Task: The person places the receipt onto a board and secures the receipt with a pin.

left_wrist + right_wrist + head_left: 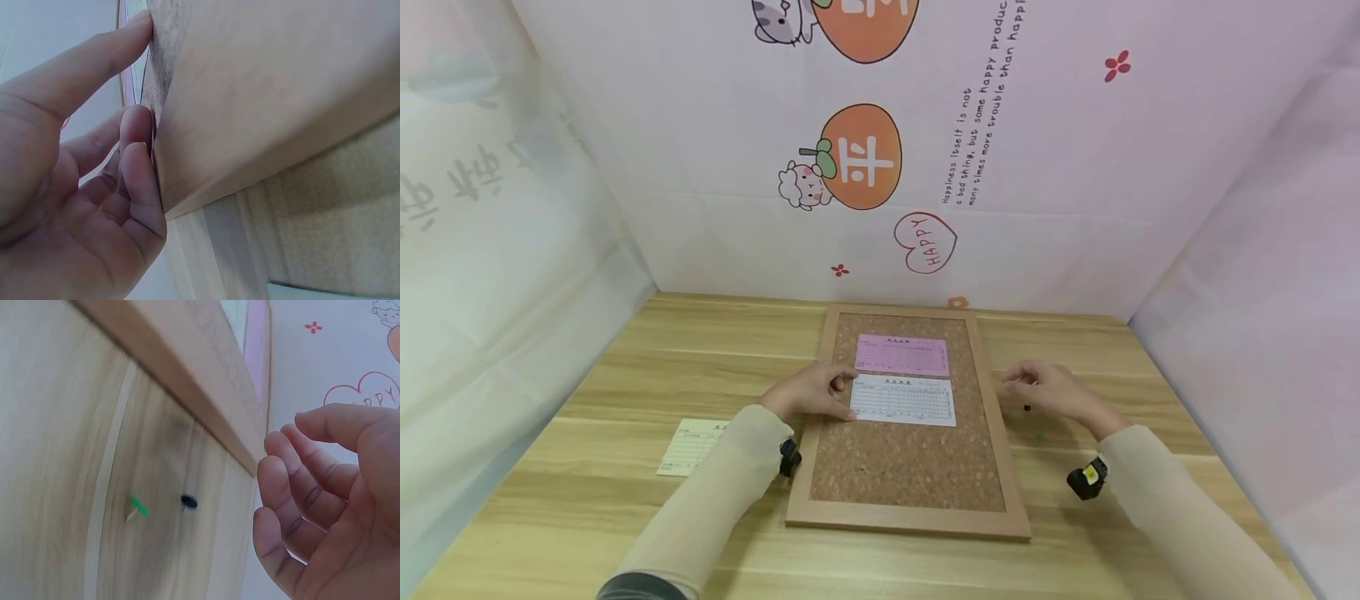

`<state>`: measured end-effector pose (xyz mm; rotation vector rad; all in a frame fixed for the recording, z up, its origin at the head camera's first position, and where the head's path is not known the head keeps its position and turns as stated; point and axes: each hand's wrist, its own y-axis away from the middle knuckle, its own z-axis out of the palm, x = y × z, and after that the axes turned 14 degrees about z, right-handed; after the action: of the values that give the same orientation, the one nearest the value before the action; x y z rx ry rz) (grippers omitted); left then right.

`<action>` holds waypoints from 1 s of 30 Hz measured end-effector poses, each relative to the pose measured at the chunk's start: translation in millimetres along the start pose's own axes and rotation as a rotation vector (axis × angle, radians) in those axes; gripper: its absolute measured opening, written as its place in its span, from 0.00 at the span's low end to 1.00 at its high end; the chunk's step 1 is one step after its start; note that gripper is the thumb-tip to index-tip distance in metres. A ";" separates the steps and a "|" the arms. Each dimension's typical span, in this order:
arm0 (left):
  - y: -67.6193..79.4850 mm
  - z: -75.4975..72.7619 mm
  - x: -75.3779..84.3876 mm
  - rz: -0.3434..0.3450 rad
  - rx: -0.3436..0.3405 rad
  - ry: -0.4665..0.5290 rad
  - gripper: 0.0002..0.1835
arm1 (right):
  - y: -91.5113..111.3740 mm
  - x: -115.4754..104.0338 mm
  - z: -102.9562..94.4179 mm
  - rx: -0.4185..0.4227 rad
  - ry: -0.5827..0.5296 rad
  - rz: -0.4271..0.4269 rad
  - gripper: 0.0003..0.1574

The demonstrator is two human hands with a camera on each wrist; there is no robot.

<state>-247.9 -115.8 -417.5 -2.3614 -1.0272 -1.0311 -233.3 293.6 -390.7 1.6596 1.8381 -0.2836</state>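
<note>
My left hand (811, 390) rests at the left edge of a white printed slip (902, 400), thumb and index finger spread to touch its corners. This slip lies on a cork board (910, 471) in a wooden frame, just below a pink slip (902, 355). In the left wrist view, the thumb (94, 62) reaches straight onto the board while other fingers bend by its edge. Beyond the frame's right side hovers my right hand (1051, 388), fingers loosely bent. No object shows between its fingertips. Below it on the table are a green thumbtack (139, 506) and a black thumbtack (189, 502).
A pale yellow slip (688, 446) lies on the wood-grain table (587, 500) left of the board, partly covered by the left sleeve (730, 467). Printed white sheeting (1037, 183) walls off the back and both sides.
</note>
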 end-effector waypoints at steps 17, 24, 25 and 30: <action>0.9 1.6 1.3 0.003 0.008 0.000 0.38 | 1.1 45.5 9.3 -0.019 -0.113 0.067 0.20; 0.4 1.2 1.4 0.016 0.005 0.003 0.38 | -2.5 58.7 18.4 0.023 -0.126 0.076 0.21; 0.3 0.8 1.3 0.017 0.005 0.005 0.38 | -3.1 59.4 19.6 0.034 -0.126 0.080 0.21; 0.1 0.0 1.6 0.016 0.001 -0.001 0.39 | -3.8 60.8 22.9 0.079 -0.110 0.094 0.21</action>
<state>-247.0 -115.1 -416.3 -2.3655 -1.0069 -1.0236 -229.8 329.7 -444.7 1.7432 1.6819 -0.4034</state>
